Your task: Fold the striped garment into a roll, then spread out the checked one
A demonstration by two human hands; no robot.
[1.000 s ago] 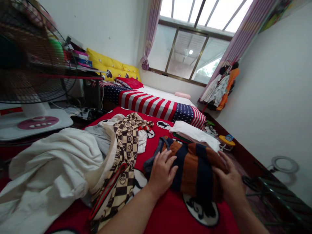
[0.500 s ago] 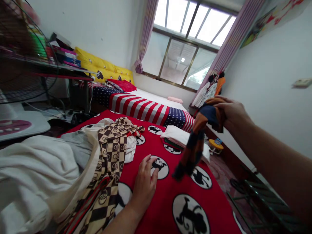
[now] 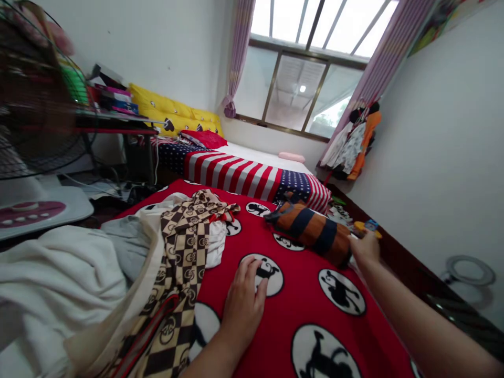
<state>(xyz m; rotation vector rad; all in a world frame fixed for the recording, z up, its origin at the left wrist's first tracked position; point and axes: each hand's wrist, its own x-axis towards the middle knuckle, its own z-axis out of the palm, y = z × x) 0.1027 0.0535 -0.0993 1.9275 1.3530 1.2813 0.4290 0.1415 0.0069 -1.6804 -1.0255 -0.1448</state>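
Observation:
My left hand (image 3: 244, 294) lies on the red blanket (image 3: 299, 302) with its fingers a little apart and nothing in them. At the far right edge of the blanket is an orange and navy striped garment (image 3: 313, 228), spread lengthwise on top of the white folded cloth, which it now mostly hides. The fingers of my right hand (image 3: 366, 247) are closed at the garment's near right end; the fingertips are partly hidden. Left of my left hand lies a heap of clothes: a brown checked garment (image 3: 185, 241) and a white one (image 3: 59, 262).
A fan (image 3: 35, 105) stands at the left, before a desk with boxes. Behind is a bed with a flag-patterned cover (image 3: 236, 170). Clothes (image 3: 350, 142) hang by the window at the right. A yellow stool (image 3: 360, 226) stands past the blanket's right edge.
My right hand has come down and lowered the striped garment from the air onto the right side of the blanket. My left hand stays on the blanket. The view has shifted slightly right.

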